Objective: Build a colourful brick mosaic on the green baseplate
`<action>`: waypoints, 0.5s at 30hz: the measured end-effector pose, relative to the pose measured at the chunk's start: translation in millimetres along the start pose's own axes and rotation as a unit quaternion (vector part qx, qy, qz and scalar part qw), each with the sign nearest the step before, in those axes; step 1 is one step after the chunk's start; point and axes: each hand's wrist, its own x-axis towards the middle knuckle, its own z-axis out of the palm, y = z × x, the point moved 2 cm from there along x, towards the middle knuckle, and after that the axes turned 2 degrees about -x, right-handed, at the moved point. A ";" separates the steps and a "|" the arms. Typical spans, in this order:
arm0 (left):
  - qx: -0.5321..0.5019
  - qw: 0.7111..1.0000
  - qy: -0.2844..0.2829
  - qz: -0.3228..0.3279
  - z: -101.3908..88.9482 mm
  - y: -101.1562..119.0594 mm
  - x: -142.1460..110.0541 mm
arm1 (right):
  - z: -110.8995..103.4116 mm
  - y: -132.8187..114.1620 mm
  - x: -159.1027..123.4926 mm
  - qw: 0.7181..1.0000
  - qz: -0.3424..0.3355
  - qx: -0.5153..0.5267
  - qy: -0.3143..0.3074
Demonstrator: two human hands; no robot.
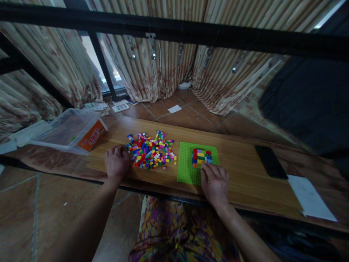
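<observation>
A green studded baseplate (184,174) lies on the wooden board, carrying a low block of multicoloured toy bricks (201,154). My right hand (216,182) is over the plate's near right part, its thumb and fingers closed at the near edge of this block. Whether a single brick is between those fingertips is hidden. To the plate's left spreads a pile of loose toy bricks (151,149) in many colours. My left hand (117,162) rests curled on the board, just left of the pile, with its palm side hidden.
A clear plastic box (65,127) with an orange label stands at the left end of the wooden board (245,182). On the right lie a black phone-like slab (271,162) and a white paper sheet (312,198). A dark metal bar (174,27) crosses ahead, before the striped curtains (169,72).
</observation>
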 end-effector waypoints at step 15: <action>0.007 1.000 0.001 0.002 -1.9 1.4 0.2 | -0.1 -111.3 -56.1 0.897 0.034 0.401 -0.180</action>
